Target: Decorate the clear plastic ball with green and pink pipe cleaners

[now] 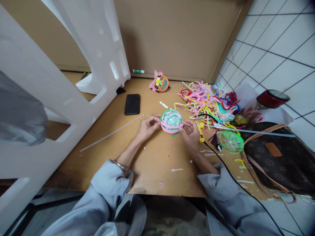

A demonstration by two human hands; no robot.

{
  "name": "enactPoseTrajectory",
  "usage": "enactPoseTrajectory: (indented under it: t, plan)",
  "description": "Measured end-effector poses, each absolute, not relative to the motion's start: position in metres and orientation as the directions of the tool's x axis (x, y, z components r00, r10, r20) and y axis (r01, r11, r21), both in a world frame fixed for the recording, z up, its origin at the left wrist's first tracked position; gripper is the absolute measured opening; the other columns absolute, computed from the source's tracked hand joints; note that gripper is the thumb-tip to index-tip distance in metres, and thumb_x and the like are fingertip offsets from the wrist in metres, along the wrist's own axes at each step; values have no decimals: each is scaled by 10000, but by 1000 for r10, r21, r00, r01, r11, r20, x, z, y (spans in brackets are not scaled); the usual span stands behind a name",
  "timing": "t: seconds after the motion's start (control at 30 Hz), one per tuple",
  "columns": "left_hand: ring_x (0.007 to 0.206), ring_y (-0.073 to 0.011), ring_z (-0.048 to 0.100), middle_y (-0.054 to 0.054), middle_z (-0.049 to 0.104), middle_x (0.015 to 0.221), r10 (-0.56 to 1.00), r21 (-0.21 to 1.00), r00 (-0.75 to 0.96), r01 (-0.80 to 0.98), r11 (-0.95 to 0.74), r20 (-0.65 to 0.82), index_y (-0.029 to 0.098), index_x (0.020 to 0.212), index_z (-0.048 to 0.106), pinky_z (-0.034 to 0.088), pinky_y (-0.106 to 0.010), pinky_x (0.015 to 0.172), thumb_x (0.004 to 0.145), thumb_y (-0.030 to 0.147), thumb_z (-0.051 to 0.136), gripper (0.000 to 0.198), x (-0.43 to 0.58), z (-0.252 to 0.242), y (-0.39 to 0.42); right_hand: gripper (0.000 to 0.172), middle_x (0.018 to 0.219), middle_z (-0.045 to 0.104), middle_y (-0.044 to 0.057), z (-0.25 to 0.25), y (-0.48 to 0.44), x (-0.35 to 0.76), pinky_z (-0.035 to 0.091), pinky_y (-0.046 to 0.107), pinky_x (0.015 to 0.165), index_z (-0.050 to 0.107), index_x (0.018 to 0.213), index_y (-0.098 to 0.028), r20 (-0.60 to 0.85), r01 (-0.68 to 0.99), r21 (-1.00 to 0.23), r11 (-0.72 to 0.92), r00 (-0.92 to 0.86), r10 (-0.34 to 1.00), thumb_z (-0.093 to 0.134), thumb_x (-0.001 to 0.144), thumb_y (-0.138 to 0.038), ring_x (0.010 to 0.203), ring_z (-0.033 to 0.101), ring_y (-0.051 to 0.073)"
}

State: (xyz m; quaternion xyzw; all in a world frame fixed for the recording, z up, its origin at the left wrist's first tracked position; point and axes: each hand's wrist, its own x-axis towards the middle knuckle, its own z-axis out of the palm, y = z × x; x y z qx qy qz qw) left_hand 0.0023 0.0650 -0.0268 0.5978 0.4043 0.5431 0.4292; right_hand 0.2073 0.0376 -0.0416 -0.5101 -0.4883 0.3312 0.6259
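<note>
A clear plastic ball, whitish and green inside with a green fuzzy rim, is between my two hands over the table. A pink pipe cleaner curves across its near side. At its left end, my left hand pinches the pipe cleaner against the ball. On the opposite side, the fingers of my right hand close on the other end of the pipe cleaner. Just right of that hand lies a yellow hot glue gun, its nozzle partly hidden.
A heap of coloured pipe cleaners lies at the back right. Beyond the glue gun are a green-rimmed ball, a brown handbag and a red-lidded jar. A phone, glue stick and decorated ball lie leftward and behind.
</note>
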Motion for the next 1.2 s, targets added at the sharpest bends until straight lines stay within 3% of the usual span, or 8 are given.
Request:
enactPoseTrajectory:
  t: [0.2, 0.37, 0.83, 0.97, 1.03, 1.2]
  plan:
    - [939, -191, 684, -124, 708, 1149, 955, 957, 96, 43, -286, 281, 163, 827, 633, 524, -359, 909, 730, 346, 766, 246, -1, -37, 70, 449, 1027, 717, 92, -44, 38, 207, 574, 439, 961, 570, 1066, -220, 341, 137, -939, 315, 274, 899, 745, 690, -390, 995, 707, 233]
    - [1052, -227, 670, -133, 712, 1090, 944, 942, 112, 105, -320, 309, 164, 808, 655, 505, -384, 971, 776, 339, 725, 191, -2, -39, 71, 400, 1002, 705, 75, -42, 36, 207, 564, 437, 971, 571, 1014, -223, 343, 172, -936, 308, 249, 906, 745, 691, -382, 982, 703, 229]
    - [1115, -262, 665, -138, 722, 1072, 921, 902, 137, 194, -385, 364, 171, 767, 676, 507, -394, 970, 796, 299, 702, 134, -3, -32, 67, 370, 943, 680, 49, -37, 31, 208, 546, 453, 956, 559, 968, -223, 373, 332, -897, 291, 217, 902, 759, 712, -400, 933, 684, 234]
    - [878, -175, 687, -103, 727, 1068, 936, 930, 124, 128, -345, 330, 165, 844, 646, 535, -320, 845, 773, 284, 715, 154, -3, -34, 68, 394, 964, 689, 65, -37, 29, 207, 547, 448, 924, 564, 983, -218, 386, 371, -884, 286, 230, 893, 762, 704, -413, 949, 685, 251]
    - [736, -132, 656, -66, 732, 968, 950, 948, 115, 94, -303, 292, 166, 930, 635, 525, -278, 758, 760, 264, 723, 215, -3, -35, 69, 405, 977, 694, 74, -36, 28, 206, 541, 454, 920, 573, 988, -216, 396, 400, -873, 280, 245, 885, 765, 693, -416, 953, 683, 259]
    - [651, -124, 619, -1, 675, 709, 968, 971, 114, 57, -230, 223, 143, 1104, 650, 476, -248, 691, 760, 258, 732, 371, -3, -36, 69, 407, 999, 721, 77, -33, 24, 205, 514, 481, 934, 605, 976, -226, 388, 488, -847, 211, 296, 873, 786, 663, -414, 971, 674, 281]
